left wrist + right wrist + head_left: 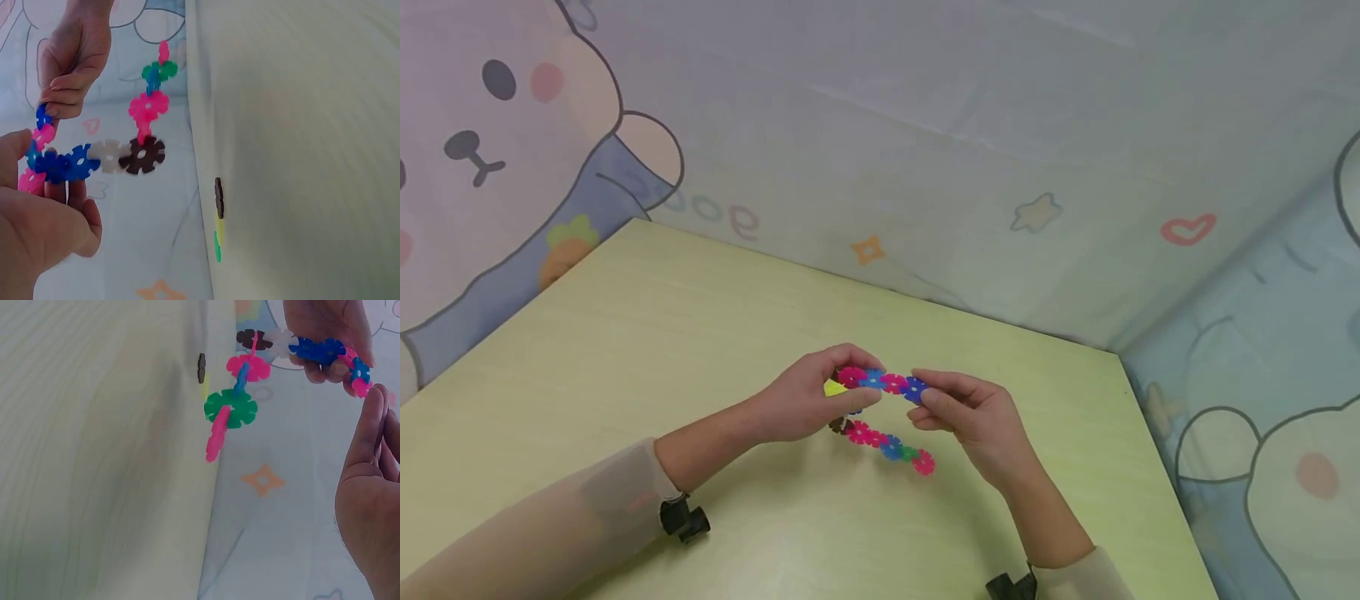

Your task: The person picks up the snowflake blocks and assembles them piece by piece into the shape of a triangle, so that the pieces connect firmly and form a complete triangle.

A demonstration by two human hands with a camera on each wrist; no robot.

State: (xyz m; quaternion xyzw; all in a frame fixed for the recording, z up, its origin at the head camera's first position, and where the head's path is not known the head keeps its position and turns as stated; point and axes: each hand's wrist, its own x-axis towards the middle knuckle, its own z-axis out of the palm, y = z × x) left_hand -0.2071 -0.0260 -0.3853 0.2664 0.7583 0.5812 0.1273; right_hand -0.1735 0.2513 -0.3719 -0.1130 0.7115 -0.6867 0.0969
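Cloth backdrop (940, 167): beyond the chain, printed with cartoon shapes; well apart from it, so unlikely to snag anything.
Table (737, 308): beneath the chain; a dropped disc would probably land here and might slide.
Flower-disc chain (874, 379): held in the air, bent back on itself in a U. A pull along it could make a slot slip, since the discs seem only pushed together.
Left hand (808, 400): curled about the chain near its bend, thumb on the near side. Squeezing there could twist neighbouring discs out of line.
Right hand (981, 408): at one end of the chain, thumb and fingers pinching the last dark-blue disc (914, 389). Pushing askew could bend a petal or pop that disc off.
Free tail (891, 447): the chain's lower run, gripped by neither hand; a jerk could make it swing and strain the joint at the brown disc (142, 155).
Other pieces: brown (219, 198), yellow (220, 231) and green (217, 246), apart from the chain's free tail, apparently lying below it; whether they are joined I cannot tell. A lowered wrist could knock them.
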